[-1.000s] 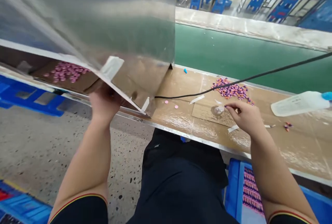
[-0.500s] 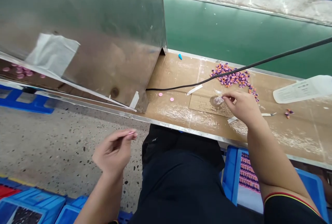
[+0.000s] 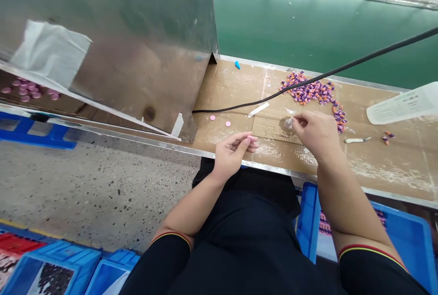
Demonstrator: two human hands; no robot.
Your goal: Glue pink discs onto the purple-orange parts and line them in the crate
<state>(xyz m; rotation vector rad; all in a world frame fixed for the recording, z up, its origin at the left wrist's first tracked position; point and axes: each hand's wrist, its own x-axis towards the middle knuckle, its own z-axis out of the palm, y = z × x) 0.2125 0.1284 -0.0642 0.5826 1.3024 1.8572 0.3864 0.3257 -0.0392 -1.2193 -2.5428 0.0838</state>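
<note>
Near the bench's front edge, my left hand pinches a small pink disc between thumb and fingertips. To its right, my right hand is closed at the fingertips over a small clear glossy lump; whatever the fingers pinch is too small to make out. The lump rests on a piece of cardboard taped to the bench. Two pink discs, one left of the other, lie flat left of the cardboard. A heap of small purple and orange pieces lies behind my right hand.
A black cable crosses the bench. A metal housing stands at left, with pink discs beneath it. A white translucent bottle lies at right, near a white-handled tool. Blue bins stand below the bench.
My left hand has moved right and up, from over the floor to the bench edge, still pinching the pink disc. My right hand stays by the clear lump. The view has shifted slightly.
</note>
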